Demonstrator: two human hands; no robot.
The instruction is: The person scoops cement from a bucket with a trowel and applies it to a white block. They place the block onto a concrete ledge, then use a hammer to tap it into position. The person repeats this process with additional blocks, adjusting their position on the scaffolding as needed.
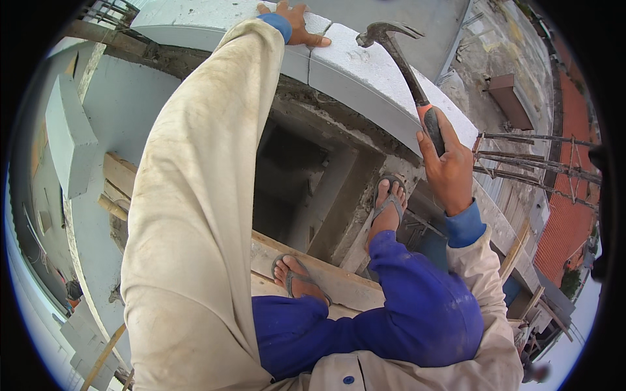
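My left hand [297, 25] lies spread on top of a white lightweight block [195, 16] at the far side, its thumb close to the joint with the neighbouring block. To the right of that joint, a second white block [385, 72] continues the row. My right hand [448, 166] grips a claw hammer [407, 68] by its black and orange handle. The hammer head is raised over the right block, with its claw to the right; from above I cannot tell how far it is from the block.
Below the blocks gapes a deep dark opening [287, 176]. My feet in sandals stand on a wooden plank [345, 287] and a concrete ledge [355, 251]. Steel rebar [535, 159] sticks out at the right. Another pale block [68, 140] stands at the left.
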